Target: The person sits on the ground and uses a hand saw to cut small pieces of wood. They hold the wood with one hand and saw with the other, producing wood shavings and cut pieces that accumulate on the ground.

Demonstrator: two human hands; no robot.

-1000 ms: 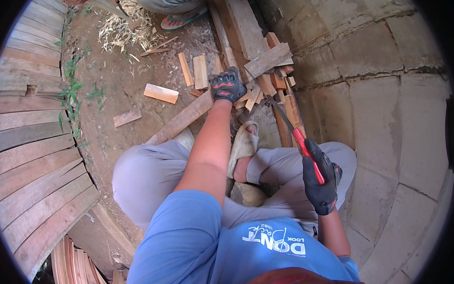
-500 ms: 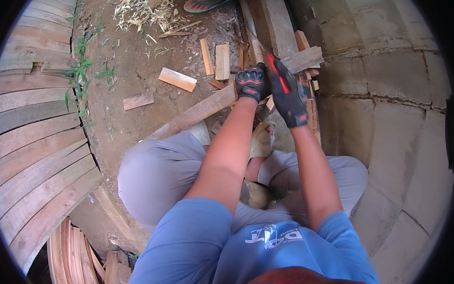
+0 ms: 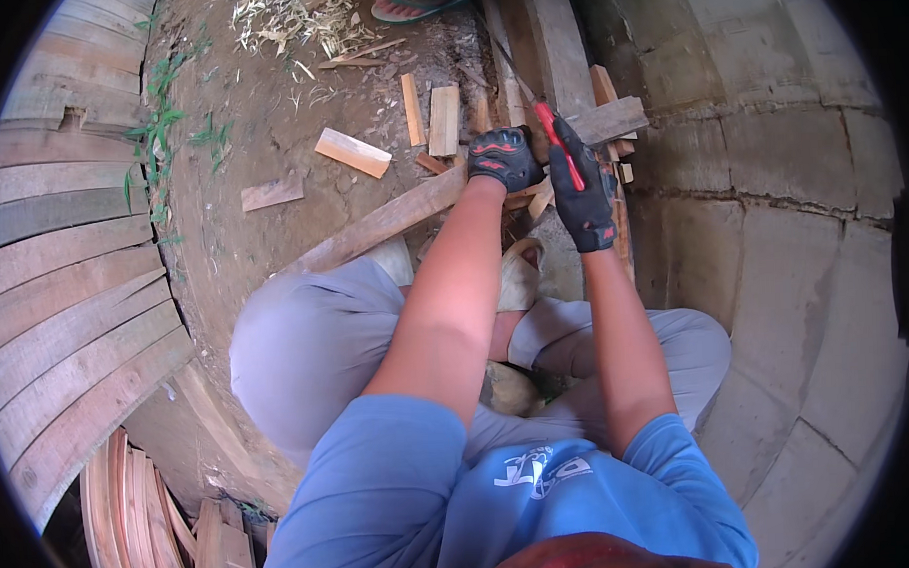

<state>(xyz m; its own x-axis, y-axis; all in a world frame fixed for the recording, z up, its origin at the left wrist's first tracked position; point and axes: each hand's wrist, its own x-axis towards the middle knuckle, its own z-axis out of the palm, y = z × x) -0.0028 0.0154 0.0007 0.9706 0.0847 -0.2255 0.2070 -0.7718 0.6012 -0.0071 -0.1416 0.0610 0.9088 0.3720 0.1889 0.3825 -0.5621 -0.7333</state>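
Observation:
My left hand (image 3: 504, 159), in a black glove with red trim, is closed over a long wooden plank (image 3: 392, 221) that slants across in front of my legs. Just to its right, my right hand (image 3: 584, 194), gloved alike, grips the red handle of a saw (image 3: 549, 126). The thin blade points away from me and slightly left, seen almost edge-on. Beyond both hands, the plank's far end (image 3: 612, 121) rests across other timber. Where the blade meets the wood, if it does, I cannot tell.
Short wood offcuts (image 3: 354, 152) lie on the dirt ground, with a heap of shavings (image 3: 295, 19) farther off. A sandalled foot (image 3: 423, 5) of another person is at the top. A block wall (image 3: 781, 162) stands right, wooden boards (image 3: 73, 247) left, stacked curved strips (image 3: 142, 505) lower left.
My hands are slightly farther apart, with more wood showing between them. The saw has turned a little, so more of its red handle and blade shows. My left hand stays on the plank.

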